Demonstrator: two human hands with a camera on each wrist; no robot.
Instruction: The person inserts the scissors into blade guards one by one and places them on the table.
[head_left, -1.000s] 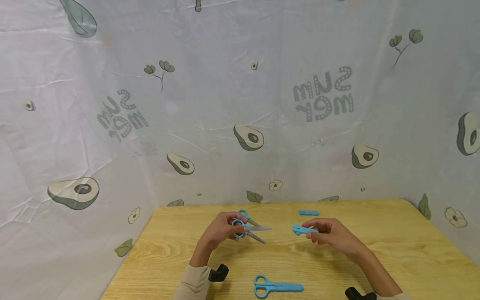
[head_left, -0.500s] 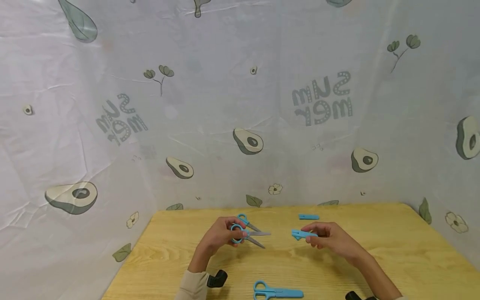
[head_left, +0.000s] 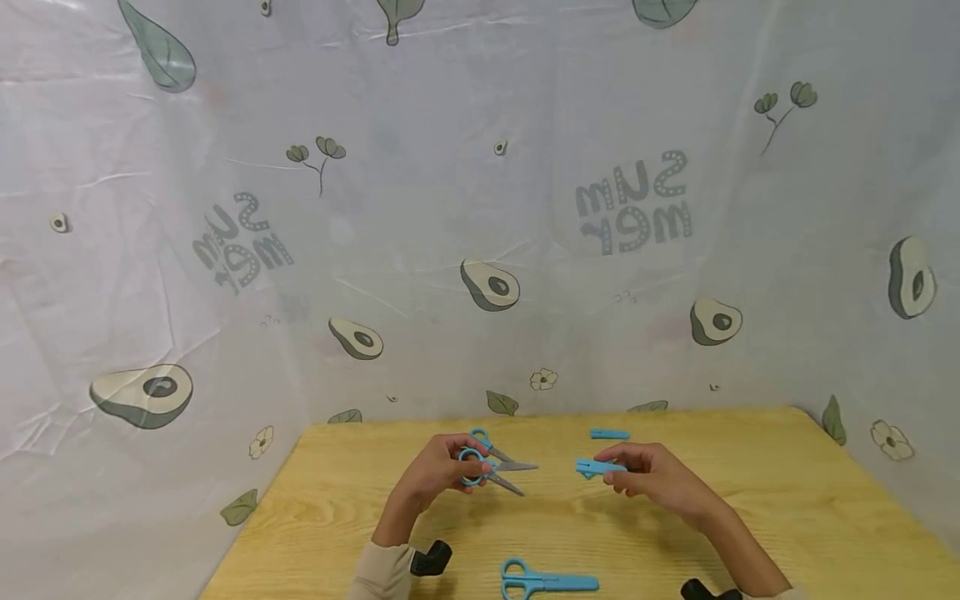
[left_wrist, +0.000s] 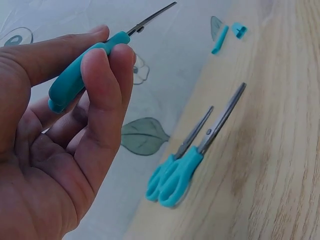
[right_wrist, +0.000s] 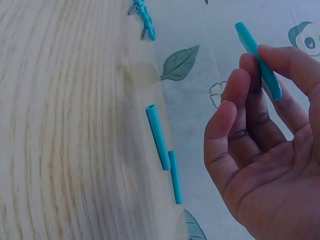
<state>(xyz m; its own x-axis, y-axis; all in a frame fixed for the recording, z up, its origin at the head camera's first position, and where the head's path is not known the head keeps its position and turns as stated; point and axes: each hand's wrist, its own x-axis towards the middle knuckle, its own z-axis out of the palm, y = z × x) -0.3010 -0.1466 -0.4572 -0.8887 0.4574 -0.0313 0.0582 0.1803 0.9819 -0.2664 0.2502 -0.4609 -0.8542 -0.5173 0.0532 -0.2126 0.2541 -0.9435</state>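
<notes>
Thumb and fingers of my left hand (head_left: 431,479) pinch the blue handle of a pair of scissors (left_wrist: 67,82), held above the table. Two more pairs, with bare metal blades, lie beside each other below it, their blue handles (left_wrist: 182,177) close together in the left wrist view. My right hand (head_left: 663,483) pinches a slim blue sheath (right_wrist: 260,60) between thumb and fingers, above the table. Under and behind it lie two similar sheaths, one nearer (right_wrist: 158,137) and one farther (head_left: 610,434). A gap separates the held scissors from the held sheath.
A sheathed pair of blue scissors (head_left: 551,581) lies near the bottom of the head view, between the forearms. Behind the wooden table (head_left: 300,517) hangs a pale printed curtain (head_left: 420,208), which also runs along both sides.
The head view has tilted up and then turned slightly right, shifting the whole scene. Both hands keep their holds on the scissors and the sheath, with little movement.
</notes>
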